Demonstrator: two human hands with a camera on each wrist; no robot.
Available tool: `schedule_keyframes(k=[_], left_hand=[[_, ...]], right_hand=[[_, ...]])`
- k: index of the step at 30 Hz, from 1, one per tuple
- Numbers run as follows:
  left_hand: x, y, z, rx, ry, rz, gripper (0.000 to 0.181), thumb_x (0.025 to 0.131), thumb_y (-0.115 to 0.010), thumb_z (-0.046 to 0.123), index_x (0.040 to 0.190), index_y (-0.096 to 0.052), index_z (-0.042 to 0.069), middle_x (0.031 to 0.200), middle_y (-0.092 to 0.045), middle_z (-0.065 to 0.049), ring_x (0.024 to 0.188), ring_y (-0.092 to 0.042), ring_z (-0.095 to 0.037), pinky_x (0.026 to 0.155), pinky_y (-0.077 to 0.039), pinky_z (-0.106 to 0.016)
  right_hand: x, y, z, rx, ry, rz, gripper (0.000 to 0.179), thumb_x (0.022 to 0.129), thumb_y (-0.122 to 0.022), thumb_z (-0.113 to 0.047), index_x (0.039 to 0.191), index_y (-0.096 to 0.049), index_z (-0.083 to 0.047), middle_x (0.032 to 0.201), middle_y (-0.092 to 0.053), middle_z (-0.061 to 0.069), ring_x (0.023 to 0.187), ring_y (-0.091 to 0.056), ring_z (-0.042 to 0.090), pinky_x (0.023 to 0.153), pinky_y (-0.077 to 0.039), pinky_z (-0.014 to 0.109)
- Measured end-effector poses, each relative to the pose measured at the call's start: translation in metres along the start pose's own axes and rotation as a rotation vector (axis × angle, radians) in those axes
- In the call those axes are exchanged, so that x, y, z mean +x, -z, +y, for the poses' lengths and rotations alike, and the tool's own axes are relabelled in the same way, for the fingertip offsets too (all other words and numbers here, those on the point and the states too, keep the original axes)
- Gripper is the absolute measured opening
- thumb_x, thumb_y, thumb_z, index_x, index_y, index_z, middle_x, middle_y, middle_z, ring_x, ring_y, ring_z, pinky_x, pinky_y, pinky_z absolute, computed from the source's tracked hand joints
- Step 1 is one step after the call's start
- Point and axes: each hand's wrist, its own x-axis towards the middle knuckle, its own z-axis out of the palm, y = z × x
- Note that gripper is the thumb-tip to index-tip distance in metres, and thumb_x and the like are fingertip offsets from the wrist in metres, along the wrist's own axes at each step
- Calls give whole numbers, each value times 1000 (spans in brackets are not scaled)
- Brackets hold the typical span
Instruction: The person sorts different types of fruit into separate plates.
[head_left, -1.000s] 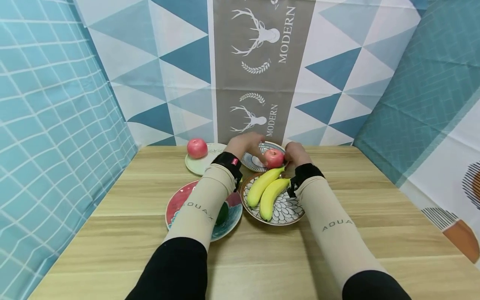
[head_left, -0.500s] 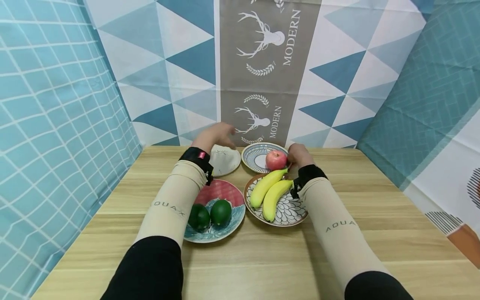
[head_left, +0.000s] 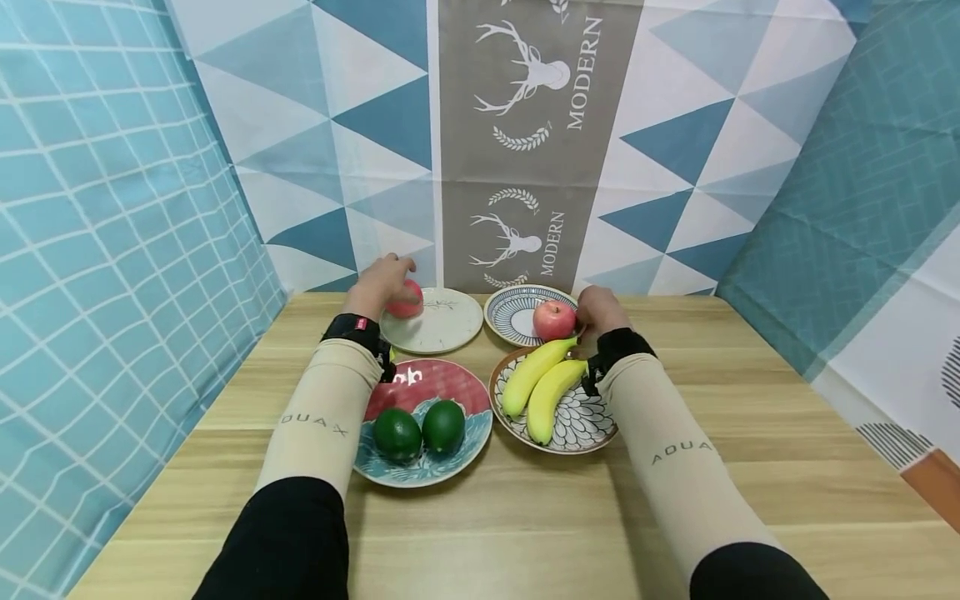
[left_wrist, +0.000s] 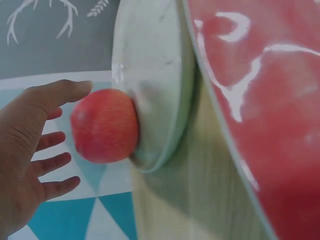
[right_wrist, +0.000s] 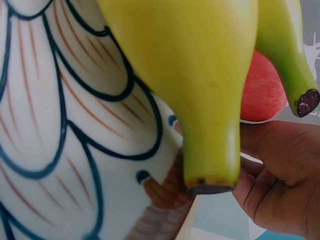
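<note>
My left hand (head_left: 378, 285) is at a red apple (head_left: 407, 302) on the left side of a pale green plate (head_left: 442, 321). In the left wrist view its fingers and thumb are spread, with the thumb tip close to the apple (left_wrist: 105, 126). My right hand (head_left: 602, 310) is right beside a second apple (head_left: 553, 320) on a blue-lined plate (head_left: 513, 315), behind two yellow bananas (head_left: 553, 400). In the right wrist view a banana (right_wrist: 210, 110) hides the fingertips of the right hand (right_wrist: 285, 172), and I cannot tell what they grip.
The bananas lie in a petal-patterned bowl (head_left: 581, 433) at the front right. A red and blue plate (head_left: 446, 375) with two dark green, lime-like fruits (head_left: 443, 426) stands at the front left. A patterned cloth (head_left: 525, 125) rises behind the wooden table (head_left: 540, 533).
My left hand has moved left from near the right-hand apple, over the pale green plate, to the left-hand apple. The right hand stays where it was.
</note>
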Motion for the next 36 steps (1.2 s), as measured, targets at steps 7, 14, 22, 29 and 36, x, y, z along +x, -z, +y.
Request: schedule_keyframes(k=[7,14,22,29,36], left_hand=[[2,-9,-11,-43,23,-6,75,90,-82,28,152,-48,2,146,-47,-29,133,-47,-48,111,-44,-60],[14,-21,-18,-51,10,-13,75,87,-79,27,151,-50,-1,145,-49,-29,133,-48,-45,111,-44,-59],[22,-31,-19,-30,32,2,65,84,-74,24,141,-55,0,138,-53,-27,123,-53,-42,105,-48,-57],[23,-31,-18,-36,66,-15,64,86,-75,23,142,-54,2,139,-50,-27,123,-52,-43,106,-47,-57],[23,-29,-17,-33,62,-22,63,85,-80,22,139,-56,2,136,-52,-25,120,-53,-42,103,-48,-57]], right_hand=[[-2,2,0,-5,11,-15,6,92,-80,-8,91,-80,-2,108,-71,16,108,-63,29,106,-53,44],[-3,2,-2,15,2,-8,6,92,-78,-5,92,-80,1,106,-72,18,110,-65,32,105,-54,45],[-7,2,-4,42,-11,1,11,93,-78,-6,100,-80,2,118,-70,20,110,-64,30,102,-56,43],[-4,2,-3,40,-18,-2,4,91,-78,-4,93,-78,-1,110,-71,18,102,-62,28,101,-57,42],[3,-2,0,100,-35,-6,5,92,-74,0,89,-77,-1,97,-69,16,100,-64,30,94,-60,42]])
